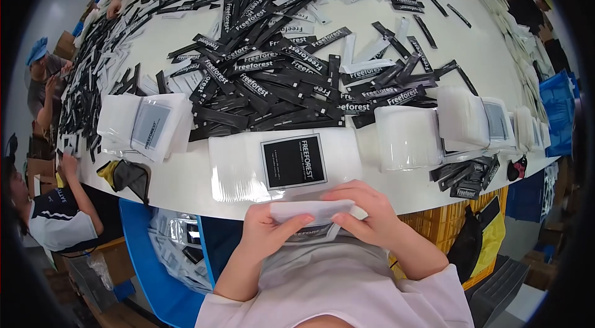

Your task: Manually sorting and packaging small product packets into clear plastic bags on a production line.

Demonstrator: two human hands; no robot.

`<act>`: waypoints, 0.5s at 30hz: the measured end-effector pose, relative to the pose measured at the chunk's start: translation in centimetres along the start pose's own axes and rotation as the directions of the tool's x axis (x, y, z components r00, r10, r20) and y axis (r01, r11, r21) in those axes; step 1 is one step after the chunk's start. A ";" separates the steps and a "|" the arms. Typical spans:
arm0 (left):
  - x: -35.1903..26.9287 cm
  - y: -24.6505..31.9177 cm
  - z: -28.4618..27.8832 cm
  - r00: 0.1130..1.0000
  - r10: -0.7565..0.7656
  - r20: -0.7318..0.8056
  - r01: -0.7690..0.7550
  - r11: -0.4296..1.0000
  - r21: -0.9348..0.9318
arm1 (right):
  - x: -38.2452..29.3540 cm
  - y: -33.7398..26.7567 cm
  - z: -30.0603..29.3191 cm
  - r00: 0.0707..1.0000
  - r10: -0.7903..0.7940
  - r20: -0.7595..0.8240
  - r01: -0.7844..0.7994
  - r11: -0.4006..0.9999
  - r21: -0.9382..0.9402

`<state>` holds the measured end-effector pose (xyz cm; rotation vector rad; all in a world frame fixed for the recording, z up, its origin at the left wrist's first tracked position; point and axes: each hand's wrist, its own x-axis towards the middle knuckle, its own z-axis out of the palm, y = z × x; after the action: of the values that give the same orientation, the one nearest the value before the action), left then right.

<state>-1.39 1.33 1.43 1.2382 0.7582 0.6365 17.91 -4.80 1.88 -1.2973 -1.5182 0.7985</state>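
My left hand (274,225) and my right hand (365,211) hold a white translucent printed pouch (316,212) between them, just off the table's near edge. Both thumbs lie on its near side, with the fingers mostly behind it. What is inside the pouch cannot be seen. Right beyond my hands lies a long stack of flat pouches (239,167), the top one with a black printed panel. Past that stack spreads a heap of black stick sachets (279,77), with white-backed ones mixed in.
More pouch stacks lie at left (144,123) and right (409,137). Loose sachets (467,177) sit near the right edge. A blue bin (160,300) with filled pouches stands below left, yellow crates (432,218) below right. Co-workers (65,216) sit along the left side.
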 end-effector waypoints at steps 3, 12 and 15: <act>0.4 0.3 0.6 0.995 -0.025 -0.095 0.024 1.000 -0.009 | -0.1 0.4 -0.4 0.996 -0.088 0.024 0.089 0.993 -0.081; 0.2 1.7 1.2 0.984 0.175 -0.043 -0.171 0.982 0.075 | 1.0 0.5 -1.0 0.975 -0.195 0.107 0.207 0.971 -0.119; 1.3 1.3 1.3 0.981 0.179 -0.074 -0.153 0.950 0.274 | 1.1 0.2 -0.2 0.936 -0.348 0.053 0.348 0.937 -0.005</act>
<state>0.39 1.88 2.71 1.5399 0.8473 0.7543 18.18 -3.71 2.03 -0.9823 -1.7357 0.5950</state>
